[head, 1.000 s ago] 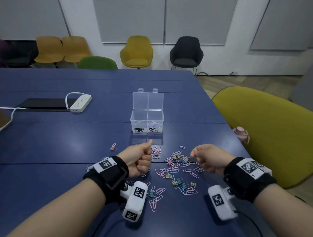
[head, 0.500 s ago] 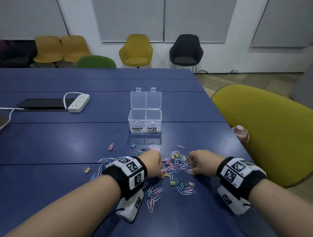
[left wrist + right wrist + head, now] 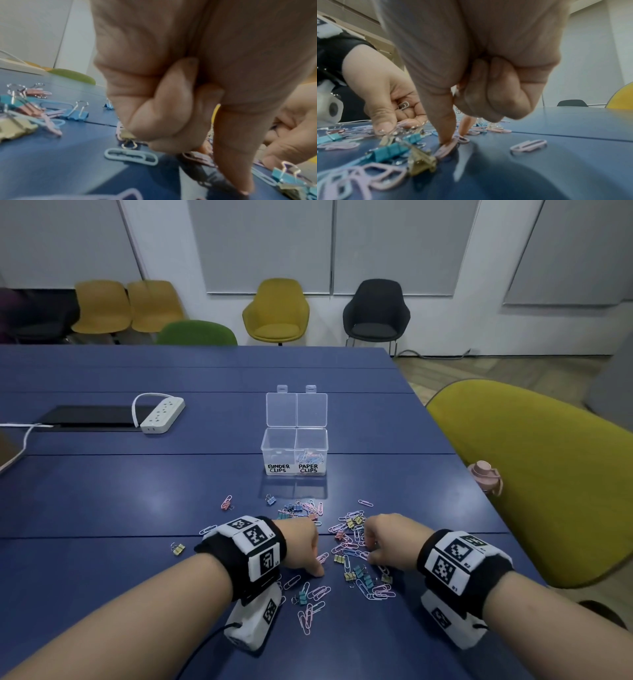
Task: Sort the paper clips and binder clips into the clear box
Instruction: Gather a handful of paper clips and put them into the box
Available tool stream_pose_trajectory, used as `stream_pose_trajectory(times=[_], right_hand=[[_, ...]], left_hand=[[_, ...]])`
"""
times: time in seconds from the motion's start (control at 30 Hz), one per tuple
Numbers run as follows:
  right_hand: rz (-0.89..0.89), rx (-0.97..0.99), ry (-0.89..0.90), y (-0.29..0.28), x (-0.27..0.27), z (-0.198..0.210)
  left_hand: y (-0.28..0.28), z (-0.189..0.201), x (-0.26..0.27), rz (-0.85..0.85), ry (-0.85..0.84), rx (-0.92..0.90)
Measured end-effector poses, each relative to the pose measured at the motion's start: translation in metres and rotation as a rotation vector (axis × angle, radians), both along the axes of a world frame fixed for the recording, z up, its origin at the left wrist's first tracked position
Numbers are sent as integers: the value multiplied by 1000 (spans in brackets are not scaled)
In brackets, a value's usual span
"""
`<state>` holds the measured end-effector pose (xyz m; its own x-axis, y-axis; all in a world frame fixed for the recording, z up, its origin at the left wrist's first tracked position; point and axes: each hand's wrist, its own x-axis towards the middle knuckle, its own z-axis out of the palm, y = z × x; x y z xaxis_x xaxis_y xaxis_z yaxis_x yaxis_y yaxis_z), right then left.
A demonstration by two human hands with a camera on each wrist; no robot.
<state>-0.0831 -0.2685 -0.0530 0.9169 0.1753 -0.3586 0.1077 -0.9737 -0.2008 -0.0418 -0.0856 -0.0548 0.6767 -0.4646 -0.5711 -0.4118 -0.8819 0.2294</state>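
Pink paper clip (image 3: 444, 148) pinched by right hand (image 3: 387, 539) fingers; left hand (image 3: 301, 546) fingers clutch pale clip (image 3: 403, 105).

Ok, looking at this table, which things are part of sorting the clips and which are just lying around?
Part of the job:
- clear box, lid open, labelled compartments
- paper clips scattered on the table
- binder clips mixed among them
- left hand and right hand, both down in the pile

Just lying about:
- white power strip
- pink bottle at the table edge
- chairs by the wall

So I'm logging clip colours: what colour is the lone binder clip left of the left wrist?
Pale yellow binder clip, with silver wire handles; clearest in the head view.
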Motion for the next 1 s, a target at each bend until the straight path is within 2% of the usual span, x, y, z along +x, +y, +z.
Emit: stream_pose_trajectory(times=[0.13,0.2,0.27,0.37,0.47,0.53,0.63,0.7,0.77,0.83,0.9,1.0], right_hand=[[28,14,16,7,0,-1],[38,20,38,10,2,-3],[46,24,66,13,3,-4],[78,20,98,16,4,-3],[45,133,104,14,5,-1],[-59,392,151,12,7,1],[-380,1176,366,9,7,3],[-520,1567,487,12,8,4],[-579,1751,525,17,8,5],[-639,1856,544,22,10,1],[-713,1906,571,26,14,-6],[-706,1918,547,26,23,-7]], left_hand=[[7,6,2,76,-5,-99],[14,8,3,206,55,-201],[20,9,2,447,229,-381],[27,7,2,852,634,-762],[36,8,4,1008,925,-1092],[42,5,4,1053,1027,-1254],[45,2,5,1081,1094,-1372],[44,2,8,1105,1071,-1381],[41,2,13,1163,1004,-1354],[38,1,18,1200,895,-1268],[35,5,23,1126,704,-1061],[32,26,35,739,396,-511]])
